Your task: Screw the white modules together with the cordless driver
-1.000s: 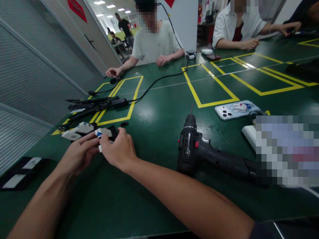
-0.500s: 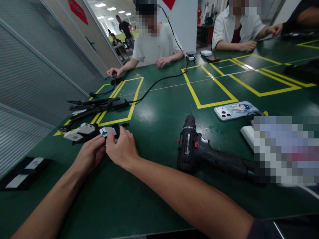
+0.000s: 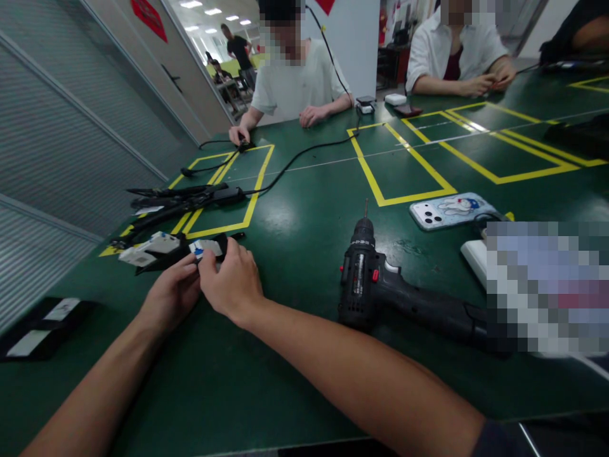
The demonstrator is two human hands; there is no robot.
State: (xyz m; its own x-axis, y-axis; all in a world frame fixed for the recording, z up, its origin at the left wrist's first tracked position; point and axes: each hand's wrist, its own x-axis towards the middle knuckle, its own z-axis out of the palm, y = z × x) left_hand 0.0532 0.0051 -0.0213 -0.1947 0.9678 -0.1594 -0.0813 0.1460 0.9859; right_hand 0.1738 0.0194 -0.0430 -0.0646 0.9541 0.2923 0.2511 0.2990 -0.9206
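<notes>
I look through one head-worn camera, forward and down across the bench, left hand and right hand near.

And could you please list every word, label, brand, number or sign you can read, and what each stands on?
No text reads clearly.
Drill: collar markings and body label too small.
Red sign on the door: too blurred.
White labels on the black item at left: too blurred.
White block held: a blue mark, unreadable.
</notes>
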